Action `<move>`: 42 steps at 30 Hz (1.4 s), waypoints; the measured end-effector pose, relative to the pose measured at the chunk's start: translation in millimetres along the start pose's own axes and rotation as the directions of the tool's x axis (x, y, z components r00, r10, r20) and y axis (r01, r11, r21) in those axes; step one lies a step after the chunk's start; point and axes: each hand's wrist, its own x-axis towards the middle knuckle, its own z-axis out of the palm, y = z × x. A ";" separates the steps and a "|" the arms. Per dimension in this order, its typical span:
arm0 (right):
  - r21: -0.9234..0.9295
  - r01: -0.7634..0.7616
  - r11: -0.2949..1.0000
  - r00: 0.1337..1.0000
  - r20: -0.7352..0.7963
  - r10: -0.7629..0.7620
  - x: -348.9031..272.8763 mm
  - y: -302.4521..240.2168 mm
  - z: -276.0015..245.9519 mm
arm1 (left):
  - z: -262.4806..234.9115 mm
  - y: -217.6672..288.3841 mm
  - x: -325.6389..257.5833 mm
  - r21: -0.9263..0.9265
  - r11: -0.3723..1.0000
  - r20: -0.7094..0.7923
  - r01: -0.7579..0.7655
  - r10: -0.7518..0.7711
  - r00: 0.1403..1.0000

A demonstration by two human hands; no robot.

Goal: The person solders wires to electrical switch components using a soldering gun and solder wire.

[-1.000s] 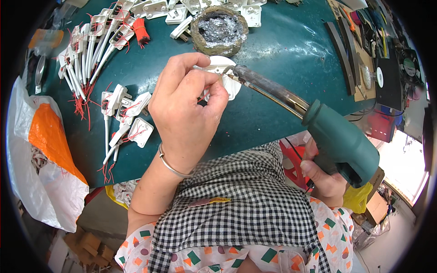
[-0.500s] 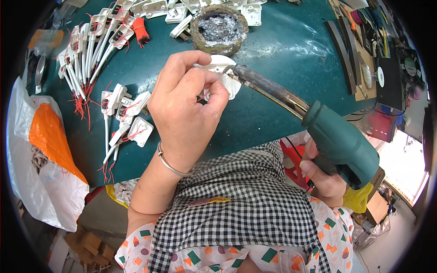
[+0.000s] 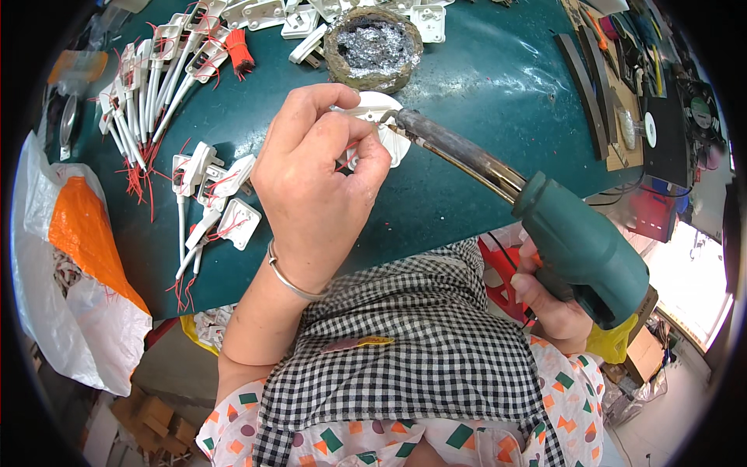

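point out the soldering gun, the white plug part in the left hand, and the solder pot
soldering gun point(image 3: 580, 249), head view, on its green body.
white plug part point(image 3: 385, 117), head view, on the white face above the thumb.
solder pot point(image 3: 373, 47), head view, on the grey solder surface.

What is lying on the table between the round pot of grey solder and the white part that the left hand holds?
Nothing lies there: in the head view, solder pot nearly meets the white part held by the left hand, leaving only a thin strip of green table.
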 end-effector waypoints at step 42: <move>0.374 0.116 0.920 0.990 -0.116 -0.077 7.3 14.8 1.1 | -1.2 0.2 2.3 -0.021 1.000 0.025 0.010 -0.009 1.000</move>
